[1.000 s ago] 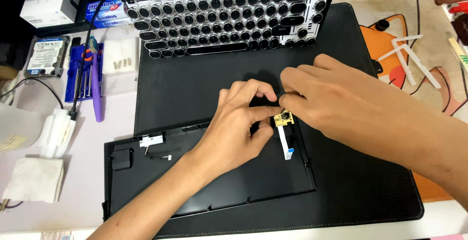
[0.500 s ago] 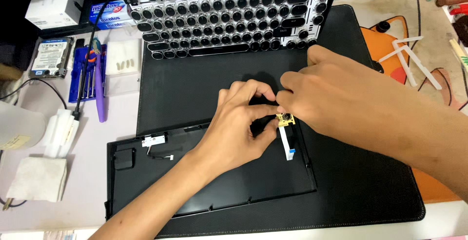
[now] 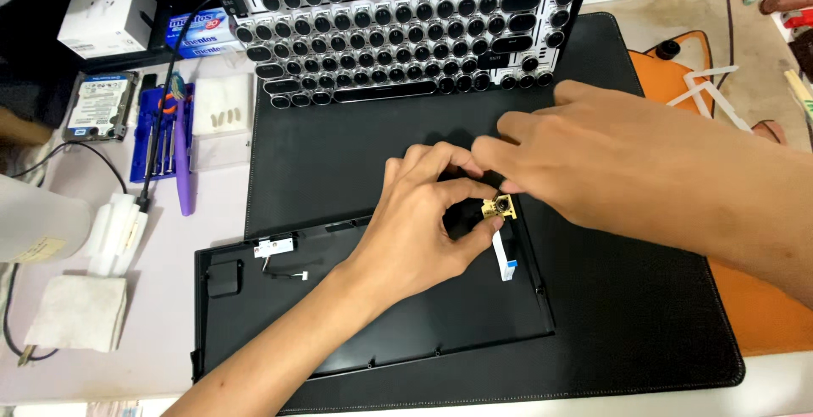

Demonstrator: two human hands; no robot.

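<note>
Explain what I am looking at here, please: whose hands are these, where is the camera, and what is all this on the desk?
There is no machine here. A person wears a camera on the head, so the one picture looks down at their own two bare hands.

On the desk lies a black mat. On it rests a black keyboard shell, opened up, and behind it stands the key section, tilted up, with round black keys on a white frame.

The left hand and the right hand meet over a small gold-coloured circuit piece at the shell's right end. The fingertips of both pinch or steady it. A white flat ribbon cable hangs from it.

To the left lie a blue screwdriver set, a hard drive, a white box and a folded tissue.
</note>
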